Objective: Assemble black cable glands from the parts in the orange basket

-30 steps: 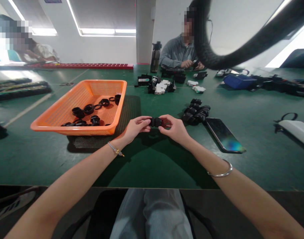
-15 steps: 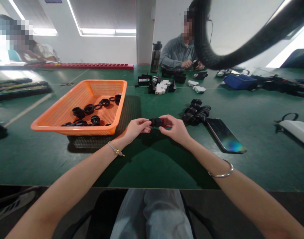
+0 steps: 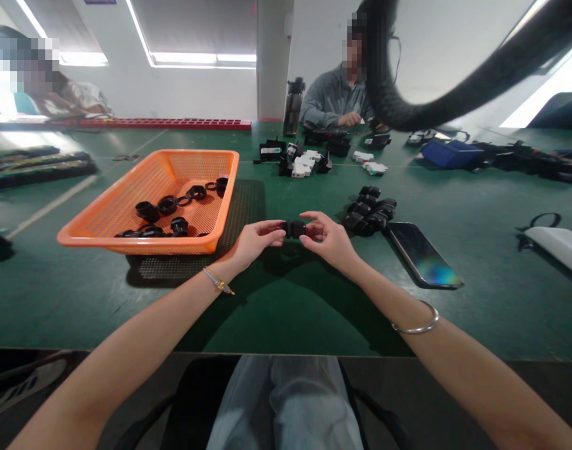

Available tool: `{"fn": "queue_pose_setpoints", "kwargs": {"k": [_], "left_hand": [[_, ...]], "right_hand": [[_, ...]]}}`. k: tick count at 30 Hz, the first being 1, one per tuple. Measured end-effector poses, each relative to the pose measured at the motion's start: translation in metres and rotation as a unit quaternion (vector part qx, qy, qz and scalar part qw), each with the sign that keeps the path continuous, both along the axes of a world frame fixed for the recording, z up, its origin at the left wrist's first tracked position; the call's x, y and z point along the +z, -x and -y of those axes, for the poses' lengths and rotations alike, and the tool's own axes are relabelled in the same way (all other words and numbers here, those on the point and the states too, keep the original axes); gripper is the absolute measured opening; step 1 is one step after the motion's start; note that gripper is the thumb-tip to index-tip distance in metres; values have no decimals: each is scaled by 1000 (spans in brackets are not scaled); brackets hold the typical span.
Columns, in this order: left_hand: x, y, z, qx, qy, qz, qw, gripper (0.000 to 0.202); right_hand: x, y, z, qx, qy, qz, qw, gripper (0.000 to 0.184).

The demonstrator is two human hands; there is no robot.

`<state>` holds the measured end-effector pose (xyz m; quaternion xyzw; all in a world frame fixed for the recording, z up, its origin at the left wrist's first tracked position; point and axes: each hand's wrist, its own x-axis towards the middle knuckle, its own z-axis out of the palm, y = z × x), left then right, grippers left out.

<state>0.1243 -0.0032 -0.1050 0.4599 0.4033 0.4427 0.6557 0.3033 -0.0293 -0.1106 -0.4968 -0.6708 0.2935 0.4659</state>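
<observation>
A black plastic cable gland (image 3: 293,229) is held level just above the green table, between my two hands. My left hand (image 3: 260,239) pinches its left end between thumb and fingers. At its right end, the thumb of my right hand (image 3: 330,240) rests against it, the index finger is raised slightly and the other fingers curl behind. To the right of that hand lies a pile of similar black glands (image 3: 370,212). An orange plastic basket (image 3: 173,249) on the left holds several loose black rings and fittings (image 3: 167,204).
A phone (image 3: 424,256) lies right of the pile, with a white object (image 3: 557,247) farther right. Black and white parts (image 3: 304,162) and a dark bottle (image 3: 293,107) stand farther back. A co-worker (image 3: 332,100) sits opposite. A thick black hose (image 3: 407,115) hangs at upper right.
The index finger of my right hand has lifted a little and its grip on the gland has loosened. The gland stays in about the same place. The co-worker's hands have shifted slightly.
</observation>
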Motion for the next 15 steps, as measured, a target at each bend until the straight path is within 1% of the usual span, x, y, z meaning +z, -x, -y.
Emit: {"fn": "queue_pose_setpoints", "kwargs": {"k": [2,9,15], "left_hand": [[0,0,0,3,-3,0,1000,33],[-4,0,-2,-1,-31,-13,999,37],[-5,-1,-1,5,-45,-12,999,34]], "right_hand": [[0,0,0,6,8,-20,1000,39],[1,0,0,21,27,-22,999,29],[2,1,0,43,54,-47,996,28]]}}
